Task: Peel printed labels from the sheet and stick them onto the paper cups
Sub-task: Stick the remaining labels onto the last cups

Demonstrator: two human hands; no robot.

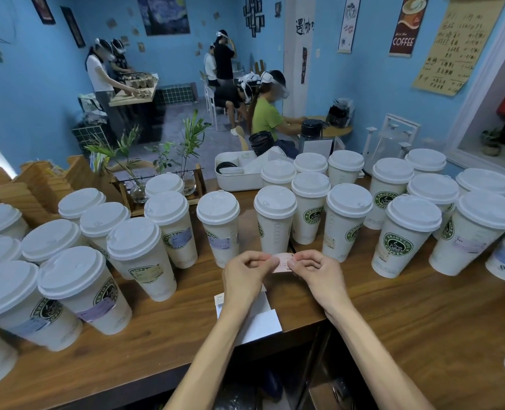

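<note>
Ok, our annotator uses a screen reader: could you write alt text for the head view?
Both hands, left hand and right hand, pinch a small pink label above a wooden counter crowded with lidded paper cups, some already labelled. White label sheets lie under the left forearm.

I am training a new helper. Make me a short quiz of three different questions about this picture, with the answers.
1. True or false: both hands pinch the pink label.
2. Which cup stands right behind the label? A. the cup with no sticker showing B. a cup lying on its side
3. Fill in: the white sheets lie on the wooden ____.

Key
1. True: left hand and right hand each have a grip on one end.
2. A
3. counter
</note>
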